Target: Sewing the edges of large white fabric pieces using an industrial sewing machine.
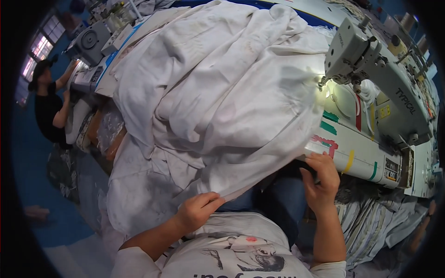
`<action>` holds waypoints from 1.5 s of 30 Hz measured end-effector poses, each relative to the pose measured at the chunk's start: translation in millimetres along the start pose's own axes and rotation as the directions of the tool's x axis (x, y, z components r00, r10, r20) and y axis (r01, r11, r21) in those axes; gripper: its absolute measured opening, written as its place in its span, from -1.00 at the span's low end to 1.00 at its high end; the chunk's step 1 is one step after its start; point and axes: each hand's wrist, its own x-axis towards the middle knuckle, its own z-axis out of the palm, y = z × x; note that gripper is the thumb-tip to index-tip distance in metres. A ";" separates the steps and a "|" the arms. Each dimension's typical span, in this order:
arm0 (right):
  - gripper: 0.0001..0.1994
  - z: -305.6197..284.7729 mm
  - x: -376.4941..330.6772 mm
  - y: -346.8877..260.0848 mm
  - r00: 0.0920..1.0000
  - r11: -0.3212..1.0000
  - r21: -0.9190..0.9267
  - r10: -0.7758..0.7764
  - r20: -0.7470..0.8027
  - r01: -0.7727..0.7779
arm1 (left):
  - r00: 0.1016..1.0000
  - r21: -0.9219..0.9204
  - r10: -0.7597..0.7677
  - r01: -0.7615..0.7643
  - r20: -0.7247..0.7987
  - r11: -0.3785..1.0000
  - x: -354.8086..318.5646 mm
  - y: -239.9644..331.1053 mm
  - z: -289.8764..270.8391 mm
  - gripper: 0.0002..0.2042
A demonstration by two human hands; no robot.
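Note:
A large, rumpled sheet of white cloth [222, 99] with faint stains covers most of the work surface and hangs over its near edge. My left hand [198, 212] pinches the cloth's near hem, fingers closed, just above my lap. At the front edge of the sewing machine's bed, my right hand [322, 178] has its thumb apart from its curved fingers. Its fingertips rest by the cloth's right corner, with no grip on it visible. The white sewing machine [371, 65] stands to the right, its lit needle area at the cloth's right edge.
Coloured tape strips mark the machine bed [359, 160]. Striped fabric [380, 220] is heaped below it at the right. At the far left, another person [48, 102] in black works at a second machine [90, 44]. A clear plastic bag [111, 127] lies beside the cloth.

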 end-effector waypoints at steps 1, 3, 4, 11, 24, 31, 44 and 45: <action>-0.74 -2.9 -3.4 -3.4 0.999 0.999 -0.037 0.035 -0.041 -0.036 | 1.000 0.015 -0.012 0.012 0.008 1.000 -3.4 0.5 -2.5 -0.75; -0.75 -9.9 -10.6 -8.4 0.998 0.998 -0.043 0.048 -0.034 -0.050 | 0.999 0.029 -0.034 0.034 0.000 0.999 -11.6 0.3 -3.8 -0.76; -0.76 -12.9 -14.5 -9.7 0.997 0.997 -0.027 0.071 -0.033 -0.072 | 0.998 0.039 -0.063 0.063 0.005 0.997 -16.1 -1.1 -3.2 -0.78; -0.82 -23.7 -43.7 -11.5 0.984 0.983 -0.028 0.180 -0.014 -0.181 | 0.864 -0.161 -0.446 0.486 0.233 0.859 -29.2 -11.4 -34.7 -0.97; -0.82 -12.6 -29.5 -64.6 0.999 0.986 0.160 0.034 0.041 -0.040 | 0.849 0.040 -0.196 0.246 -0.491 0.968 27.9 65.0 -142.9 -0.89; -0.63 -16.1 18.9 -111.1 0.960 0.959 0.079 -0.264 -0.090 0.271 | 0.835 0.284 0.037 0.145 -0.550 0.948 38.8 101.8 -145.8 -0.79; -0.82 -76.8 -27.1 -109.9 0.954 0.816 0.567 -0.247 0.172 0.109 | 0.659 -0.410 0.377 -0.113 0.651 0.905 92.7 117.8 -50.5 -0.70; -0.84 -62.5 -49.5 -102.3 0.971 0.804 0.595 -0.131 0.202 -0.015 | 0.604 -0.232 0.165 0.033 0.780 0.972 92.4 94.4 -36.4 -0.66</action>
